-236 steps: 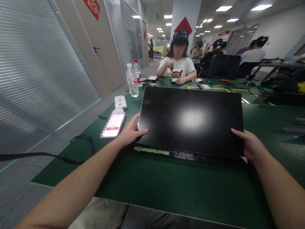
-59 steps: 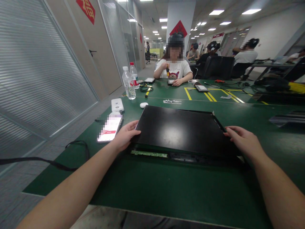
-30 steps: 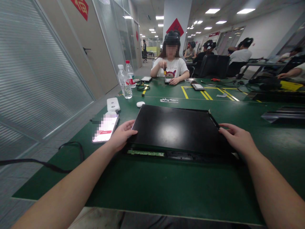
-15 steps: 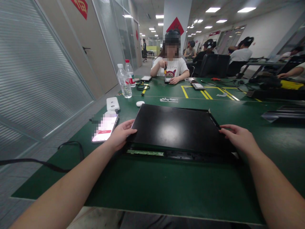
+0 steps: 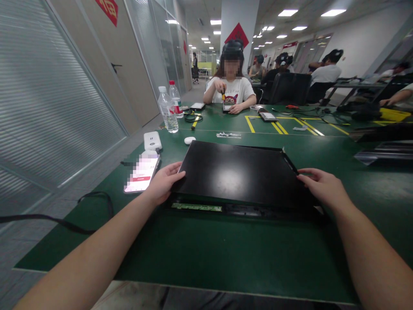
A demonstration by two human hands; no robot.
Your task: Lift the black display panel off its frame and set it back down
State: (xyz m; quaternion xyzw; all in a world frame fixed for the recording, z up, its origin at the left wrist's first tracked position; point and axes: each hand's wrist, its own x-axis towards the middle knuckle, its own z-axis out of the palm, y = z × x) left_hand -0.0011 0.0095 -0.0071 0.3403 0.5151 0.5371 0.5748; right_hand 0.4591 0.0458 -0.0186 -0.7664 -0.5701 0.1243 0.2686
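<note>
A large black display panel [image 5: 238, 172] lies nearly flat on the green table mat [image 5: 226, 254], its near edge over a black frame with a green circuit strip [image 5: 196, 207]. My left hand [image 5: 163, 183] grips the panel's near-left corner, thumb on top and fingers under the edge. My right hand [image 5: 322, 187] rests on the panel's near-right edge with its fingers stretched along it.
A phone [image 5: 142, 173], a white power bank [image 5: 152, 140] and a black cable [image 5: 97, 202] lie left of the panel. Two water bottles [image 5: 167, 110] stand behind. A person [image 5: 230, 84] works across the table; dark parts [image 5: 383, 153] lie at the right.
Earlier the panel stood tilted up toward me; it has been lowered almost flat. Over the last second my hands and the panel have barely moved.
</note>
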